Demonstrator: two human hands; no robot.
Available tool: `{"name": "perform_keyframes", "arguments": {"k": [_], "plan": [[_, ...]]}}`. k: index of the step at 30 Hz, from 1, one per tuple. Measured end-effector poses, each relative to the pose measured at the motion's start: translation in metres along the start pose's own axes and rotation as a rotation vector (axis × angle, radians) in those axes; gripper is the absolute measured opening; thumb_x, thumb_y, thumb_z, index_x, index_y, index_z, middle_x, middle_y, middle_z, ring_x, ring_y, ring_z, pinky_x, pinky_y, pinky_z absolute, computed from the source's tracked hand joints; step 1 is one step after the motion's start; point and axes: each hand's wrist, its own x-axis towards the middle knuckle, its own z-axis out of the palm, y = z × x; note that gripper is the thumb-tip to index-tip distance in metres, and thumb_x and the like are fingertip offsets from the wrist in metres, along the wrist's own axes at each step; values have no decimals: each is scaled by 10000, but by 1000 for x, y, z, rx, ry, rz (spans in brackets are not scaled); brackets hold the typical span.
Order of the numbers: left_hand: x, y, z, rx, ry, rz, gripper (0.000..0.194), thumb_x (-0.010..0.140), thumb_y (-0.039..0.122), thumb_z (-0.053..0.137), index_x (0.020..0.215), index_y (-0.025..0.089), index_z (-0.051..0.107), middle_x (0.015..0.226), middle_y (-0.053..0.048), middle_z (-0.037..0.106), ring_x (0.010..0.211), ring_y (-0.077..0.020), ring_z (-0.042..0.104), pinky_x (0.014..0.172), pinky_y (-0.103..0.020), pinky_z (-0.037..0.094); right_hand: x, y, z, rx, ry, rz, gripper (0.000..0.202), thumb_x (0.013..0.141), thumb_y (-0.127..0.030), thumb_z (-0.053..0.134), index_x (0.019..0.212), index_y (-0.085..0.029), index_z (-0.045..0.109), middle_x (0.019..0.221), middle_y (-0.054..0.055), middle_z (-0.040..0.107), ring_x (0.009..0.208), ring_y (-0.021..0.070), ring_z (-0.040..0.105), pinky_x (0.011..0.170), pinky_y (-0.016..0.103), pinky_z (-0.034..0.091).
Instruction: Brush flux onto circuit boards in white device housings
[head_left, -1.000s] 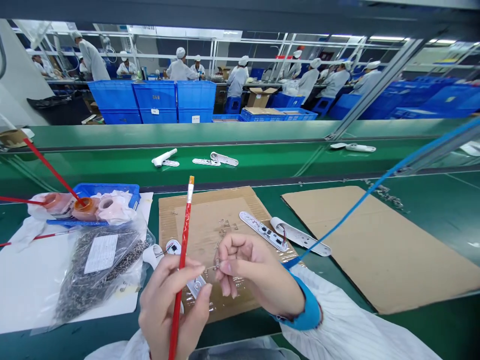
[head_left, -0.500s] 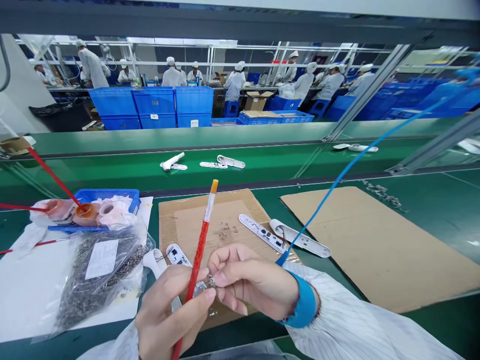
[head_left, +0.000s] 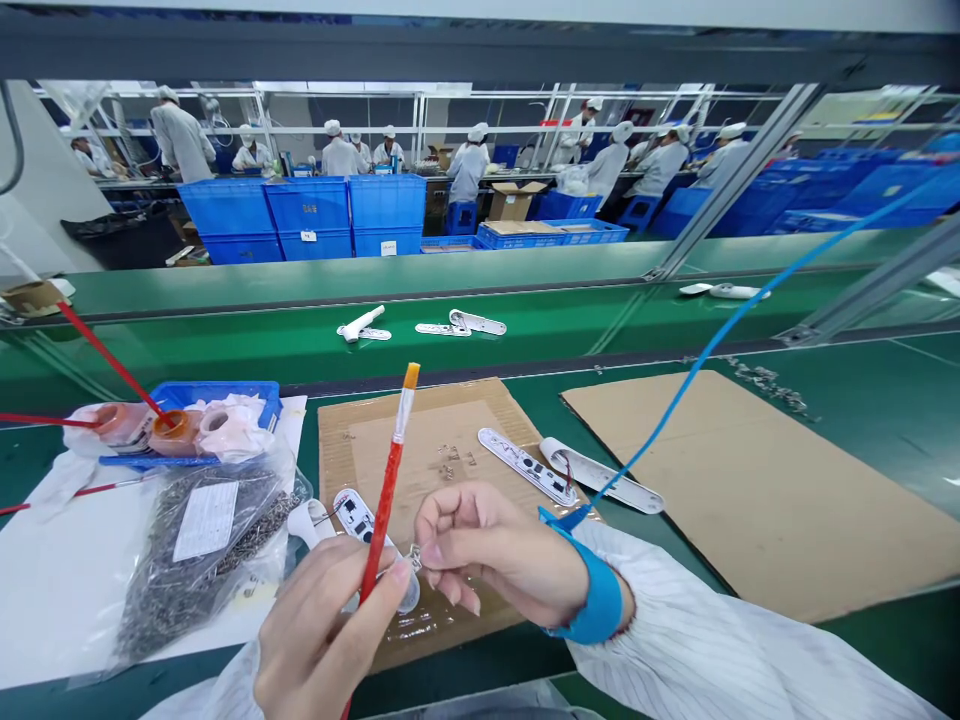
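Compared with the earlier frames, the white casings [head_left: 364, 325] on the green belt [head_left: 270, 350] had shifted to the right, and the red brush [head_left: 386, 490] leaned less than it did half a second before. The left hand [head_left: 322, 625] had drawn slightly down and to its own side, still gripping the brush, bristles up, between thumb and fingers. Its thumb tip lay at the small metal piece [head_left: 415, 558] (thin and shiny, its exact shape too small to tell). The right hand [head_left: 495, 550] pinched that piece between thumb and index fingertip, its other fingers loosely curled. The piece was above the taped cardboard [head_left: 420, 430], just beside a board strip [head_left: 358, 515] partly hidden by the left hand. A blue wrist strap [head_left: 600, 600] circled the right wrist.
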Motion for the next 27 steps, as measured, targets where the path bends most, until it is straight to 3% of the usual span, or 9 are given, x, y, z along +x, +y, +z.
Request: {"name": "perform_keyframes", "arguments": {"k": [2, 5, 9, 11, 12, 15, 19, 22, 27], "plan": [[1, 2, 5, 64, 34, 37, 193, 684, -35, 534, 794, 104, 609, 717, -68, 612, 719, -159, 597, 650, -248, 493, 0, 2, 0, -126, 53, -72, 139, 577, -194, 630, 585, -118, 513, 446, -43, 506, 370, 35, 444, 347, 134, 360], [0, 6, 11, 141, 29, -70, 159, 686, -16, 549, 778, 106, 593, 739, -73, 615, 711, -141, 591, 672, -220, 473, -2, 4, 1, -435, 150, -284, 120, 641, -213, 584, 612, -139, 494, 483, -35, 484, 407, 53, 438, 383, 175, 381], [0, 6, 10, 77, 17, -556, 45, 753, 168, 534, 736, 191, 569, 623, 26, 616, 587, -93, 587, 563, -150, 451, -9, 10, 2, -1147, 326, -869, 118, 729, -113, 461, 633, -154, 514, 573, 21, 539, 522, 101, 480, 473, 225, 404], [1, 2, 8, 18, 68, -756, 33, 755, 227, 538, 743, 213, 566, 549, 58, 594, 519, -91, 570, 511, -156, 445, -12, 13, -1, -1387, 369, -1043, 163, 751, -76, 419, 657, -156, 526, 584, 36, 561, 556, 119, 495, 497, 239, 409], [1, -1, 9, 2, 71, -785, 29, 748, 235, 549, 754, 216, 570, 558, 58, 596, 518, -94, 568, 506, -163, 443, -12, 13, -4, -1444, 379, -1063, 170, 761, -73, 410, 675, -154, 531, 596, 41, 570, 573, 125, 503, 510, 243, 413], [-3, -16, 19, -16, -31, -647, 46, 733, 194, 566, 776, 198, 581, 720, 8, 621, 632, -115, 580, 595, -199, 452, -6, 12, -19, -1447, 368, -960, 140, 784, -114, 414, 729, -145, 539, 642, 50, 580, 602, 130, 518, 533, 248, 422], [-17, -45, 44, 31, -177, -490, 102, 782, 148, 474, 823, 155, 567, 790, -51, 606, 716, -141, 579, 673, -249, 453, 12, 6, -58, -1323, 365, -610, 107, 777, -177, 451, 713, -142, 530, 664, 37, 584, 587, 119, 531, 538, 239, 428], [-26, -62, 60, 30, -265, -491, 148, 787, 136, 438, 871, 158, 557, 826, -62, 604, 742, -162, 587, 673, -278, 463, 27, -4, -98, -1281, 458, -356, 104, 776, -202, 473, 714, -137, 524, 698, 27, 592, 635, 109, 557, 567, 214, 440], [-27, -68, 55, 27, -283, -510, 123, 777, 199, 480, 877, 179, 548, 831, -57, 624, 736, -180, 600, 655, -292, 479, 50, -43, -185, -1420, 671, -242, 35, 742, -109, 513, 718, -116, 537, 816, 50, 579, 755, 121, 542, 678, 236, 433]]}}
